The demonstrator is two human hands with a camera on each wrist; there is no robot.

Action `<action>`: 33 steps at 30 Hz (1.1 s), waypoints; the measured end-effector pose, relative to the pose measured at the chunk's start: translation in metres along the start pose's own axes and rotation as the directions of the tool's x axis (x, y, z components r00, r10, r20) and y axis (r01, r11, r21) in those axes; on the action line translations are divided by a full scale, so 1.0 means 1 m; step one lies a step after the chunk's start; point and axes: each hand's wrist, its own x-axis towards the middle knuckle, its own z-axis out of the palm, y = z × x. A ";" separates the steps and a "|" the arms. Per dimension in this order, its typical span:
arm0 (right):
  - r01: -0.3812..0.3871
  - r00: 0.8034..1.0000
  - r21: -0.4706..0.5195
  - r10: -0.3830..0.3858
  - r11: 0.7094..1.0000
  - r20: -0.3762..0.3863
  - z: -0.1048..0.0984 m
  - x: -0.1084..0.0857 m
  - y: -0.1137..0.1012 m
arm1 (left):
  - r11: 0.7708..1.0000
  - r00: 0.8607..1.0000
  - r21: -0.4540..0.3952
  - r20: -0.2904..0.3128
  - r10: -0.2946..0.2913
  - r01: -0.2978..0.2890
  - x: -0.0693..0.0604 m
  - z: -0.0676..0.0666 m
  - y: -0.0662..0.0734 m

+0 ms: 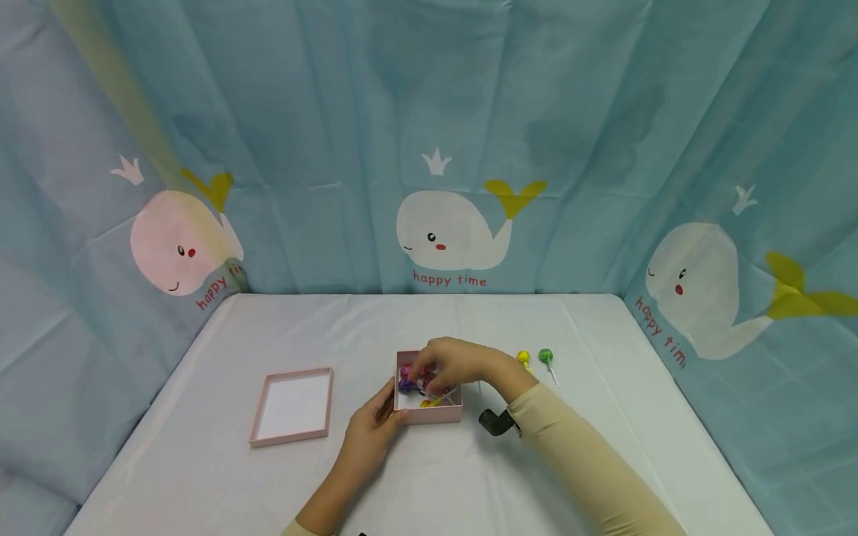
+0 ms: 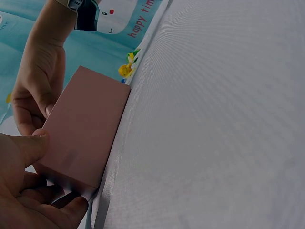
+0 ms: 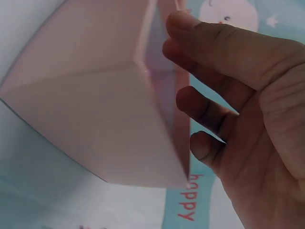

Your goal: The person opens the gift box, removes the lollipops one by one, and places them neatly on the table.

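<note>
A pink open-topped box (image 1: 429, 415) stands on the white table with several wrapped lollipops (image 1: 407, 385) inside. My left hand (image 1: 369, 430) grips its front left corner, the thumb on the front wall and the fingers round the left side. In the left wrist view that thumb lies on the pink wall, with the fingers bent under the near corner. Above the box, my right hand (image 1: 456, 362) reaches down among the lollipops with thumb and forefinger apart. In the right wrist view its loosely bent fingers (image 3: 205, 148) are beside the box opening, and nothing shows between them.
Left of the box lies a shallow pink-edged lid (image 1: 293, 406), its white inside facing up. A yellow lollipop (image 1: 523, 357) and a green lollipop (image 1: 546, 356) lie on the table beyond the right forearm. A blue curtain with whale prints (image 1: 449, 231) surrounds the table.
</note>
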 end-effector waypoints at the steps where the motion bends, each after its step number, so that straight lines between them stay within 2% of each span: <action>1: 0.004 1.000 0.007 -0.004 1.000 0.008 0.003 0.001 0.001 | 1.000 1.000 -0.003 0.002 0.000 0.000 0.000 0.000 0.000; 8: 0.045 0.998 0.033 -0.047 0.998 0.043 0.021 0.009 0.007 | 1.000 1.000 -0.005 0.020 0.019 -0.019 -0.002 -0.001 0.001; 13: 0.069 0.997 -0.060 -0.066 0.996 0.041 0.030 0.012 0.009 | 0.999 0.999 -0.003 0.028 0.044 -0.044 -0.002 -0.002 0.001; 18: 0.088 0.996 -0.153 -0.085 0.984 0.029 0.036 0.016 0.009 | 0.999 0.999 0.014 0.026 0.042 -0.042 -0.002 -0.003 0.001; 25: 0.085 0.996 -0.220 -0.086 0.972 0.006 0.038 0.018 0.009 | 0.999 1.000 0.035 0.011 0.026 -0.026 -0.002 -0.005 0.002; 29: 0.093 0.995 -0.201 -0.086 0.975 0.043 0.034 0.016 0.009 | 0.999 1.000 0.031 0.011 0.022 -0.023 -0.002 -0.004 0.002; 33: 0.068 0.994 -0.167 -0.052 0.984 0.099 0.027 0.013 0.009 | 0.999 1.000 0.030 0.021 0.023 -0.024 -0.002 -0.003 0.002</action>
